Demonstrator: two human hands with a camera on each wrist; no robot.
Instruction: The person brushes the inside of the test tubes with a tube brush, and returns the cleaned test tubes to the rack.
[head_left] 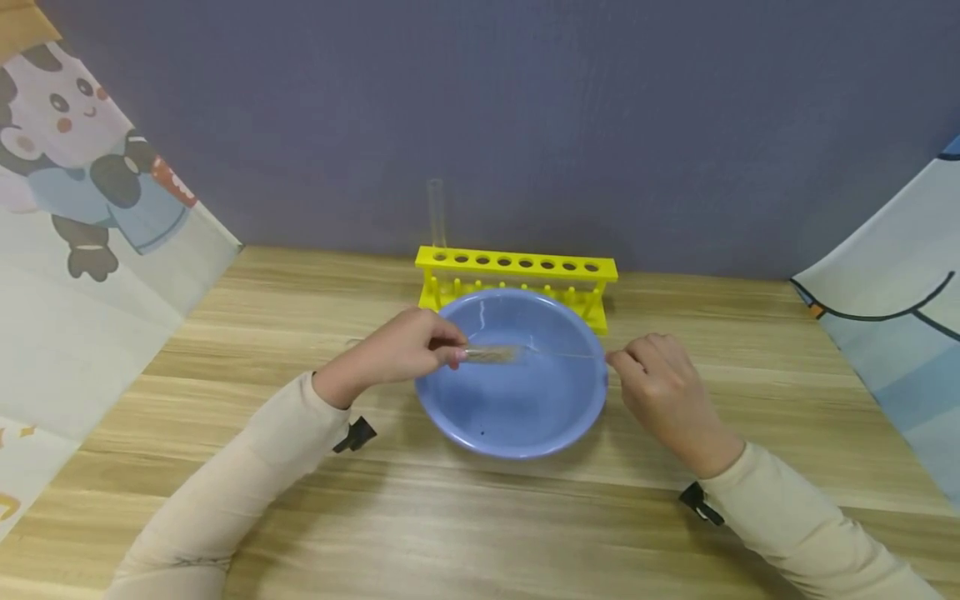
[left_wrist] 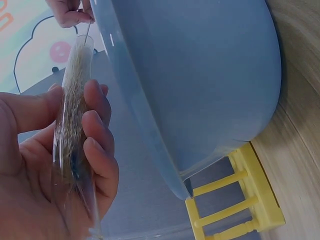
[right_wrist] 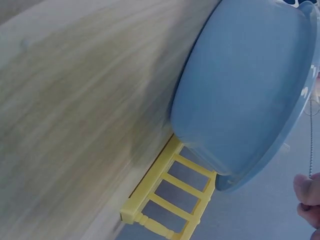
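two hands grip: left hand (head_left: pixel 401 346) a partly covered tube (left_wrist: pixel 72 120), right hand (head_left: pixel 663 392) a wire (right_wrist: pixel 311 140) pinched at its hidden end.

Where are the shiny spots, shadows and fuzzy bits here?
Head view: the test tube over the blue basin looks fuzzy, and a pale streak shines inside the basin; left wrist view: white glints on the tube; right wrist view: a soft shadow on the table beside the basin.

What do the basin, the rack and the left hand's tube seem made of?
Basin: probably plastic, glossy, with highlights on its smooth surface.
Rack: likely moulded plastic, smooth and evenly yellow.
Tube: clear glass or plastic, undecided; bristles show through its shiny side.
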